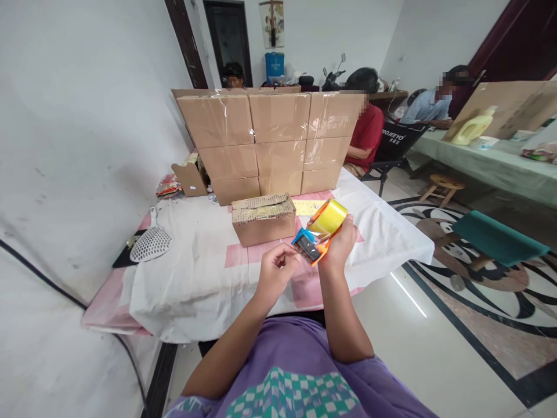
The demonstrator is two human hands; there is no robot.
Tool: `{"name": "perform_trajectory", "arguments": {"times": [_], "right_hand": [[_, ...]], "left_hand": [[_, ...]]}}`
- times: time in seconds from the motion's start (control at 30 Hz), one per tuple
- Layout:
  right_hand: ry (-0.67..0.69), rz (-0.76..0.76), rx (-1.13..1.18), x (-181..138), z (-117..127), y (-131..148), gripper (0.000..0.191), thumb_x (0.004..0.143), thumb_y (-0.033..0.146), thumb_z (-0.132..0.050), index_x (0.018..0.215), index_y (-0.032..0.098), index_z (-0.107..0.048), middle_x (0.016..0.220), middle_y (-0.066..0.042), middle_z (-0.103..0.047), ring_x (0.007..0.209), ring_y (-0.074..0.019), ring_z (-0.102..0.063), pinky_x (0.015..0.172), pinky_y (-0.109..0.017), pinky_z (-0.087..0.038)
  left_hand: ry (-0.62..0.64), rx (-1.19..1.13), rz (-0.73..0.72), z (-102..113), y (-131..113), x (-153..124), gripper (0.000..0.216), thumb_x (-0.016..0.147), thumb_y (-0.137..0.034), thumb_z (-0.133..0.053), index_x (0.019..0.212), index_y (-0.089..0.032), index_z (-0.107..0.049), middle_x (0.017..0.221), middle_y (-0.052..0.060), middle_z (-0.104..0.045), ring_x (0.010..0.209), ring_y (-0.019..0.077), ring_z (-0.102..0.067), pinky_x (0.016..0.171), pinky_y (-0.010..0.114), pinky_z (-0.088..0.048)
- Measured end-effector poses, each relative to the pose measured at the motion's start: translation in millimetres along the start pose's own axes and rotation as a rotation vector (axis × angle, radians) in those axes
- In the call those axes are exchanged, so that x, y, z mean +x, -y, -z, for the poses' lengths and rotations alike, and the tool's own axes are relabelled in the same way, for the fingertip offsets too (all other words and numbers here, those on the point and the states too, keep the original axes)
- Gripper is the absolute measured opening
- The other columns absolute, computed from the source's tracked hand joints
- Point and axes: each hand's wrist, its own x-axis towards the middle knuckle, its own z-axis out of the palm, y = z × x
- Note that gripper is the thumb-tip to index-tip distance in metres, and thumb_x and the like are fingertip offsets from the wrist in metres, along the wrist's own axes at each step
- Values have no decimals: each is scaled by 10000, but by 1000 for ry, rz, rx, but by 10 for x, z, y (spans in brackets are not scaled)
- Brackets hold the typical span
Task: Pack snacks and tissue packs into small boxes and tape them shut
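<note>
My right hand (337,247) grips an orange tape dispenser (319,232) loaded with a yellowish roll of tape, held above the table's near edge. My left hand (276,270) is beside it, fingers pinched together at the dispenser's blue cutter end, apparently on the tape's end. A small cardboard box (263,219), its top flaps closed and taped, rests on the white tablecloth (195,273) just beyond both hands.
Sealed cardboard boxes (270,139) are stacked in a wall at the table's far end. A white slotted scoop (151,242) and an open small carton (189,177) lie at the left. Other people sit behind the boxes and at a green table (487,165) on the right.
</note>
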Motion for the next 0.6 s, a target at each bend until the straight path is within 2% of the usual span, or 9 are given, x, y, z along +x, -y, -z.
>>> {"name": "perform_trajectory", "arguments": {"times": [0.2,0.5,0.6], "right_hand": [[-16,26,1,-32,40,-2,414,962,556,-443,888,186,-615,714,-37,-721,619,-204,-733,593,-336,-625],[-78,-27,0,-37,76,34,382,938,552,-484,875,195,-606,697,-12,-700,613,-188,-711,587,-311,-597],[-78,-33,7,-68,63,83,372,933,540,-506,863,193,-619,694,-13,-703,624,-188,-713,602,-309,-598]], "left_hand": [[22,57,21,4,-70,-23,179,741,-335,-660,668,-191,-583,598,-37,-469,535,92,-350,506,234,-270],[14,112,0,-21,-147,-89,151,786,-303,-647,719,-186,-581,571,-65,-386,529,85,-319,513,228,-246],[45,117,-15,-3,-196,-133,148,798,-285,-636,715,-183,-570,592,-62,-411,542,85,-324,521,226,-251]]}}
